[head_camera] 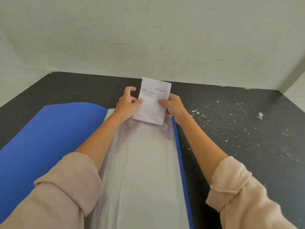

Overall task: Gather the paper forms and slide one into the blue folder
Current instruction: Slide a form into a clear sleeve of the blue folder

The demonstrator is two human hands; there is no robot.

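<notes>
The blue folder (41, 138) lies open on the black table, its cover spread to the left and a clear plastic sleeve (145, 162) lying down the middle. A small stack of white paper forms (151, 104) with printed tables and handwriting stands at the sleeve's far end. My left hand (126, 104) pinches the stack's left edge. My right hand (173, 106) grips its right edge, thumb on the front sheet. The lower edge of the forms overlaps the sleeve's top opening; I cannot tell whether a sheet is inside it.
The black table (239, 129) is speckled with white paint flecks to the right. A pale wall (148, 38) rises right behind the table, and a white panel (293, 80) closes the right side.
</notes>
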